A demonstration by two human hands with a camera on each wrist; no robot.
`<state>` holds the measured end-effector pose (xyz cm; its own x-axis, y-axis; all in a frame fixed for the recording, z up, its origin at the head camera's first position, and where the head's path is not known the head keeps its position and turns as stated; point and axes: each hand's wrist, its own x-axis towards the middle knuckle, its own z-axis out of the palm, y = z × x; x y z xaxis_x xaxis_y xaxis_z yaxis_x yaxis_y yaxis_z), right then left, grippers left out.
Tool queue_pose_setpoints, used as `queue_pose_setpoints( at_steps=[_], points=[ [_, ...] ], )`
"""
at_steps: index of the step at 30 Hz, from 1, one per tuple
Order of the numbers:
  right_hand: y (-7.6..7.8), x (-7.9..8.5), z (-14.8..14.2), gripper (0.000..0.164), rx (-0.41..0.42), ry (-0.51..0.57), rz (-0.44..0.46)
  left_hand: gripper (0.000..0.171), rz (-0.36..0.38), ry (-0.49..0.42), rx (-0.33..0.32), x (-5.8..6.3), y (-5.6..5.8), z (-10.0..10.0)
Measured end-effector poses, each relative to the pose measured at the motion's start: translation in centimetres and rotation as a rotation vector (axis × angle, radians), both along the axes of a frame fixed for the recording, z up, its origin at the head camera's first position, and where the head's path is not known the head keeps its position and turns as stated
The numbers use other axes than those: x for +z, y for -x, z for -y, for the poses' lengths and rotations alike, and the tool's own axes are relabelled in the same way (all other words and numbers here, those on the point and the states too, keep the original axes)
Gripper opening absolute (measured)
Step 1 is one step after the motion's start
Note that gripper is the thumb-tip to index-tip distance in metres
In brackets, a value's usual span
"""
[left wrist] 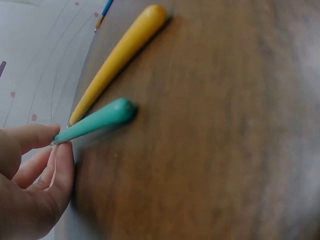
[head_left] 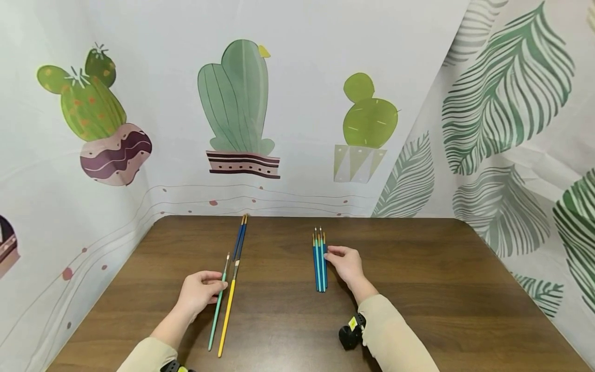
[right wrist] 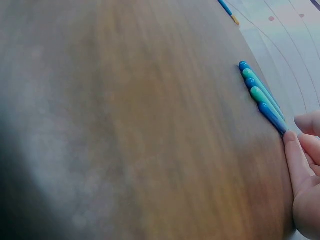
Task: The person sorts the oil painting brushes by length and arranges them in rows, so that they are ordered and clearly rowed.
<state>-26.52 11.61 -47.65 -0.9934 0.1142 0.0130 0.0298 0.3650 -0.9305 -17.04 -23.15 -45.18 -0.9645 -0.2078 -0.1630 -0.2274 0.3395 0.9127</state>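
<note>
In the head view my left hand [head_left: 201, 292] pinches a green-handled paintbrush [head_left: 217, 310] between thumb and fingers, its bristles pointing away from me. A yellow-handled paintbrush [head_left: 226, 318] lies just to its right on the table. In the left wrist view, the green handle [left wrist: 102, 120] sticks out from between my thumb and fingertips. My right hand [head_left: 346, 262] is at the right side of a row of several blue and turquoise paintbrushes [head_left: 319, 268]. Its fingertips touch the outermost blue brush [right wrist: 271, 117], with a gap showing between thumb and fingers.
Two dark blue paintbrushes [head_left: 240, 237] lie side by side near the back edge of the brown wooden table [head_left: 418, 268]. Behind the table hangs a cloth [head_left: 307, 103] printed with cacti and leaves. A black wrist camera [head_left: 350, 333] sits at the right sleeve.
</note>
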Motion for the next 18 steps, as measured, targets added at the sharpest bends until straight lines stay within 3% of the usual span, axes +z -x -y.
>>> queue_pose_setpoints(
  at_steps=[18],
  points=[
    [-0.06,-0.06,0.09,0.031,-0.005,-0.008,0.008,0.028,-0.058,0.204,0.009,0.13,-0.64,-1.01]
  ],
)
